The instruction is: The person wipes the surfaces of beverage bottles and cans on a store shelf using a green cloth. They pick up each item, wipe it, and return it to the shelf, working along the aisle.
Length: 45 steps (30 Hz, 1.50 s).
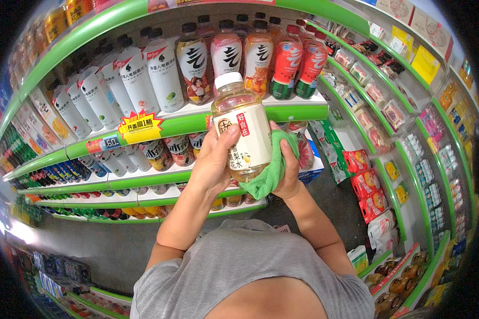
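A clear drink bottle (254, 127) with a white cap, a cream label and pale yellow liquid is held up in front of the shelf, tilted slightly. My left hand (215, 154) is wrapped round its left side, thumb across the label. On the bottle's right side and base, my right hand (288, 167) presses a bunched green cloth (270, 169) against it. The right hand's fingers are closed on the cloth and partly hidden behind it. Just behind the bottle, a row of drink bottles (227, 50) with black caps stands on the shelf.
White bottles (163, 72) fill the shelf's left part, and red-capped bottles (287, 64) stand at its right end. A green shelf edge (183, 125) carries a yellow price sign (139, 127). Lower tiers hold cans (157, 155). To the right, more shelves hold packaged goods; red packs (368, 186) stand low beside them.
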Each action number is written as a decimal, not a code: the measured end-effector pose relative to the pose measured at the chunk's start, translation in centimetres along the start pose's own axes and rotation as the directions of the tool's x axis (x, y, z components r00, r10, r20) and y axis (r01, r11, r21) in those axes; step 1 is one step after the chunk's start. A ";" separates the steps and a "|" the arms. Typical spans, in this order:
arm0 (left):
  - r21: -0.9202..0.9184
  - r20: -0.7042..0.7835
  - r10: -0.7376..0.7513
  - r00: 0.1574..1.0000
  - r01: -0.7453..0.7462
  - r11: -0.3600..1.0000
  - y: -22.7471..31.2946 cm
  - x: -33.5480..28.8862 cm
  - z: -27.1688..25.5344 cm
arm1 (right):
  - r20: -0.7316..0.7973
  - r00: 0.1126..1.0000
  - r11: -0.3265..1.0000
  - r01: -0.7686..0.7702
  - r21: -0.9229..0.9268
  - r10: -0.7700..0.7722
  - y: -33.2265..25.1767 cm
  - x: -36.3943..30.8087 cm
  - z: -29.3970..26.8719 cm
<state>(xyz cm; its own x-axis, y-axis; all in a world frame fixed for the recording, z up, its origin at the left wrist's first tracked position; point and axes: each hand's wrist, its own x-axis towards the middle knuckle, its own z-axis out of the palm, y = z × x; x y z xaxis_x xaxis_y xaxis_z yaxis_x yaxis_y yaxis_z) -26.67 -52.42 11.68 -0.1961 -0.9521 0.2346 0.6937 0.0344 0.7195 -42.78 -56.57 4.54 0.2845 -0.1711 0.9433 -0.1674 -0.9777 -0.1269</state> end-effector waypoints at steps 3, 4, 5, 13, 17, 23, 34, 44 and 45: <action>0.016 0.022 -0.027 0.999 0.027 1.000 0.2 0.4 0.3 | 0.025 1.000 1.000 0.006 -0.001 -0.006 -0.4 0.8 -1.0; 0.021 0.028 -0.034 0.999 0.033 0.999 0.3 0.7 0.4 | 0.027 1.000 1.000 0.015 -0.021 -0.015 -0.7 1.5 -1.5; 0.035 0.030 -0.040 0.999 0.039 0.999 0.3 1.0 0.5 | 0.029 0.999 0.999 0.024 -0.043 -0.023 -0.8 1.8 -1.9; 0.096 0.078 0.003 0.997 -0.011 0.995 0.4 2.7 2.5 | -0.214 0.892 0.885 -0.435 -0.166 0.399 -1.4 -0.6 -4.4; 0.129 0.162 0.016 0.987 -0.038 0.991 0.5 4.1 4.6 | -0.281 0.828 0.865 -0.501 0.020 0.486 -1.8 0.0 -5.8; 0.320 0.263 0.212 0.941 -0.292 0.901 1.5 6.7 10.7 | -0.327 0.767 0.831 -0.539 0.140 0.552 -2.8 -0.2 -8.3; 0.391 0.575 0.506 0.643 -0.759 0.520 5.9 24.9 24.9 | -0.413 0.724 0.830 -0.523 0.194 0.553 -1.9 -3.1 -12.8; 0.738 0.399 0.617 0.678 -0.637 0.223 6.9 37.1 27.0 | -0.515 0.637 0.807 -0.547 0.221 0.573 -0.9 -5.7 -14.5; 0.763 0.367 0.615 0.698 -0.604 0.230 6.8 37.4 26.8 | -0.513 0.635 0.804 -0.550 0.226 0.578 -0.8 -5.6 -14.5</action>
<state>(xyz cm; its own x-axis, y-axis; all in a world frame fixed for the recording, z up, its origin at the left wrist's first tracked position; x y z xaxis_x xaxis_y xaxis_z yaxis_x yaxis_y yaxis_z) -47.87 -79.70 42.81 0.0351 -0.5324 0.8458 -0.2510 0.8145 0.5231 -57.95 -53.01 3.77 -0.4006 -0.6110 0.6828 -0.0778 -0.7198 -0.6898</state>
